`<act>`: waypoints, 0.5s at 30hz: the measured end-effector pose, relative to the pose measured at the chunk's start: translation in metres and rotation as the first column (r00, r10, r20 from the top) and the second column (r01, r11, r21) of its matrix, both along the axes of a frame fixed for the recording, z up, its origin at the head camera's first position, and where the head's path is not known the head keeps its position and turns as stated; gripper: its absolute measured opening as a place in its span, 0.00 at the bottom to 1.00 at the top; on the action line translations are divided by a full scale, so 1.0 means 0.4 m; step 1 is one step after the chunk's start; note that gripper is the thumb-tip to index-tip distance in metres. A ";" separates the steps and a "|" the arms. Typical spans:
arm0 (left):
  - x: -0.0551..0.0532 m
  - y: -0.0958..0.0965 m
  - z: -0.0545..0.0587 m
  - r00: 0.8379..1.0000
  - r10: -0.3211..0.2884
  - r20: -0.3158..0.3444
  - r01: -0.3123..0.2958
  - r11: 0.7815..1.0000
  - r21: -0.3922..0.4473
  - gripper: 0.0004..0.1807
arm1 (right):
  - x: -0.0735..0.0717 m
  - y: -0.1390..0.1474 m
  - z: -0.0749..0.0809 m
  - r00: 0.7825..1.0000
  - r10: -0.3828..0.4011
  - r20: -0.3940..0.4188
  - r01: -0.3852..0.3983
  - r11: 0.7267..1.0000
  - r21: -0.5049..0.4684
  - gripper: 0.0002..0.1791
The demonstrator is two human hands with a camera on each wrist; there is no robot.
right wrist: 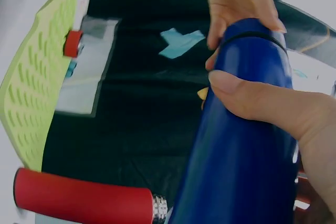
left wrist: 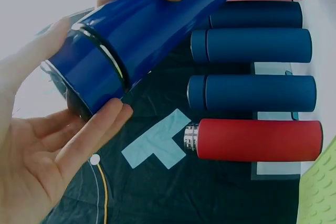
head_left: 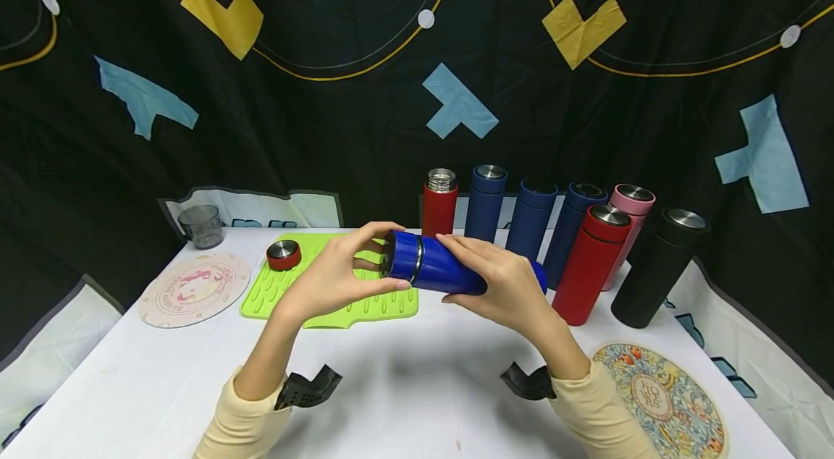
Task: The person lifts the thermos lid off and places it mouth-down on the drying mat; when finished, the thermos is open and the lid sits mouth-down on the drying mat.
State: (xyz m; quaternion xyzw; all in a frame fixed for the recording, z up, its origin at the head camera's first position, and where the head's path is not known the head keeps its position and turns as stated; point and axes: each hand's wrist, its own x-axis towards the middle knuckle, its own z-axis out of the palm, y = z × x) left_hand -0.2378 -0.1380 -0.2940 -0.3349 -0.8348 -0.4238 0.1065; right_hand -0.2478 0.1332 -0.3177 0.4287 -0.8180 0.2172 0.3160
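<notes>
A glossy blue thermos (head_left: 439,269) is held in the air above the table, tilted nearly on its side with its lid end toward the left. My right hand (head_left: 504,284) grips its body, the thumb lying along the near side in the right wrist view. At the other end, my left hand (head_left: 342,271) holds the blue lid (left wrist: 84,69) between thumb and fingers. A dark ring with a shiny edge marks the seam between lid and body; the lid is still on the body. The thermos base is partly hidden behind my right hand in the head view.
Behind stand an uncapped red thermos (head_left: 439,207) and several others in blue, pink, red and black (head_left: 658,271). A red lid (head_left: 283,256) lies on a green mat (head_left: 384,308). Round mats (head_left: 195,292) lie left and right; a grey cup (head_left: 203,227) stands back left.
</notes>
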 end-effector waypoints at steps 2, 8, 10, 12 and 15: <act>0.000 0.001 0.000 1.000 0.017 0.022 -0.017 1.000 -0.001 0.39 | 0.000 -0.003 0.001 0.999 -0.018 -0.040 0.018 1.000 0.012 0.48; -0.003 -0.004 0.000 0.995 -0.083 -0.058 0.083 0.997 -0.010 0.44 | -0.001 0.006 0.001 0.998 0.020 0.066 -0.020 1.000 0.004 0.47; -0.005 -0.006 0.000 0.986 -0.133 -0.099 0.133 0.991 -0.010 0.44 | -0.001 0.010 0.002 0.989 0.057 0.139 -0.055 0.998 -0.022 0.47; -0.008 -0.009 -0.001 0.977 -0.169 -0.130 0.169 0.986 -0.009 0.42 | -0.003 0.014 0.002 0.977 0.086 0.196 -0.079 0.996 -0.047 0.47; -0.010 -0.010 -0.003 0.969 -0.192 -0.154 0.194 0.981 -0.002 0.39 | -0.003 0.019 0.002 0.965 0.110 0.240 -0.096 0.993 -0.067 0.47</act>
